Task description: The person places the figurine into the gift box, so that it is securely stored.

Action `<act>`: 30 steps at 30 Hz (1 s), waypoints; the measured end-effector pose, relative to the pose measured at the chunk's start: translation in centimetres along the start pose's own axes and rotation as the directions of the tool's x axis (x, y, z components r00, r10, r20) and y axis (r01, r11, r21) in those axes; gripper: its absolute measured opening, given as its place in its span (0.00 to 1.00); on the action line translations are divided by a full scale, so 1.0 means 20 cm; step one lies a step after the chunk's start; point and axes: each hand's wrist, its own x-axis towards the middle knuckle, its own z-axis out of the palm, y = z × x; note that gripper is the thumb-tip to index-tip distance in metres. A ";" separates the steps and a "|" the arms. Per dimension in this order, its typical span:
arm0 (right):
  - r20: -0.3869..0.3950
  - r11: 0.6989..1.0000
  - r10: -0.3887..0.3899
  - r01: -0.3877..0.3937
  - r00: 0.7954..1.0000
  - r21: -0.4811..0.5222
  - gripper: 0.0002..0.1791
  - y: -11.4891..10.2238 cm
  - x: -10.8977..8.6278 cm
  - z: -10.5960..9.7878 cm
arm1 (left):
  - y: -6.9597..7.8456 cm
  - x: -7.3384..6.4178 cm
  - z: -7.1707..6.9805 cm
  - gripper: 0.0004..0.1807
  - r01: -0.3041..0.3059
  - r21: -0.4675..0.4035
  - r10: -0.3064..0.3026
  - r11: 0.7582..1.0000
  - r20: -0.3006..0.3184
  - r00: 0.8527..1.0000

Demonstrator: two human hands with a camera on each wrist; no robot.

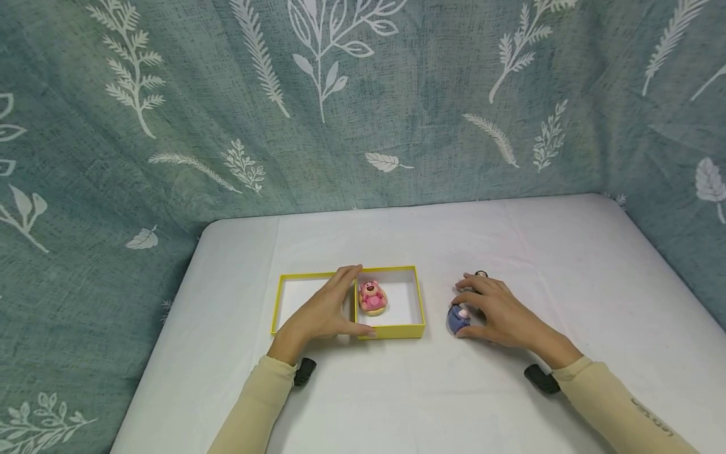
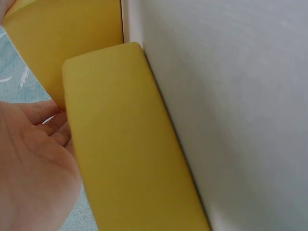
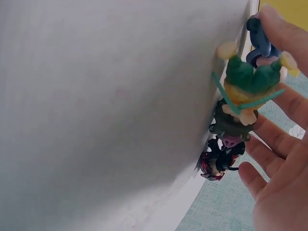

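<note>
My left hand [image 1: 323, 312] holds the open yellow box [image 1: 391, 332] with a white inside, thumb at the front wall and fingers at the back. A pink bear figurine [image 1: 372, 299] sits in the box, near its left wall. Close on the left lies a shallower yellow-rimmed tray or lid [image 1: 276, 306], partly hidden by that hand. On the right, my right hand [image 1: 501, 315] holds a small blue figurine [image 1: 457, 319] between thumb and fingers. The right wrist view shows a green-and-yellow figurine [image 3: 252, 77], a dark pig-faced figurine [image 3: 233, 122] and a black-and-red figurine [image 3: 219, 161] beside the fingers.
A white cloth [image 1: 391, 403] covers the table. Behind it and along the sides hangs a green leaf-patterned curtain [image 1: 340, 157]. A dark-topped figurine [image 1: 481, 273] peeks out behind the right hand. Each wrist carries a black camera [image 1: 304, 372].
</note>
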 end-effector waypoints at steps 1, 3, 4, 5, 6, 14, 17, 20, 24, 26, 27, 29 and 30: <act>-0.001 1.000 -0.002 0.002 1.000 -0.001 0.28 0.00 0.00 0.00 | 0.00 0.00 0.00 0.69 0.000 -0.001 0.000 1.000 0.000 1.000; -0.003 1.000 -0.003 0.003 1.000 -0.006 0.28 0.00 0.00 -0.01 | 0.00 0.00 0.00 0.69 0.000 -0.002 0.000 1.000 0.000 1.000; -0.004 1.000 -0.004 0.004 1.000 -0.008 0.28 0.00 0.00 -0.01 | 0.00 0.00 0.00 0.69 0.000 -0.002 0.000 1.000 0.001 1.000; -0.004 1.000 -0.005 0.004 1.000 -0.009 0.28 0.00 0.00 -0.01 | 0.00 0.00 0.00 0.69 0.000 -0.002 0.000 1.000 0.001 1.000; -0.004 1.000 -0.006 0.005 1.000 -0.011 0.28 0.00 0.00 -0.01 | 0.00 0.00 0.00 0.69 0.000 -0.002 0.000 1.000 0.001 1.000; -0.011 1.000 -0.016 0.015 1.000 -0.019 0.29 0.00 0.01 -0.03 | 0.01 0.00 0.00 0.69 -0.008 0.004 0.008 1.000 0.000 1.000; -0.012 1.000 -0.016 0.015 1.000 -0.018 0.29 0.00 0.01 -0.03 | 0.00 0.00 0.00 0.69 -0.007 0.007 0.007 1.000 0.000 1.000; -0.011 1.000 -0.015 0.015 1.000 -0.011 0.29 0.00 0.01 -0.04 | 0.00 0.00 0.00 0.69 -0.006 0.013 0.006 1.000 0.001 1.000; -0.014 1.000 -0.019 0.019 1.000 -0.008 0.29 0.00 0.01 -0.04 | 0.00 0.01 0.00 0.69 -0.008 0.019 0.008 1.000 0.001 1.000; -0.016 1.000 -0.023 0.023 1.000 -0.010 0.29 0.00 0.01 -0.04 | 0.00 0.01 0.00 0.69 -0.009 0.020 0.009 1.000 0.001 1.000; -0.017 1.000 -0.025 0.025 1.000 -0.011 0.29 0.00 0.01 -0.04 | 0.00 0.01 0.00 0.69 -0.008 0.020 0.008 1.000 0.001 1.000; -0.020 1.000 -0.030 0.030 0.999 -0.011 0.29 0.00 0.01 -0.04 | 0.00 0.01 0.00 0.69 -0.008 0.020 0.008 1.000 0.002 1.000; -0.021 0.999 -0.032 0.032 0.999 -0.011 0.29 0.00 0.01 -0.04 | 0.00 0.00 0.00 0.69 -0.005 0.020 0.005 1.000 0.004 1.000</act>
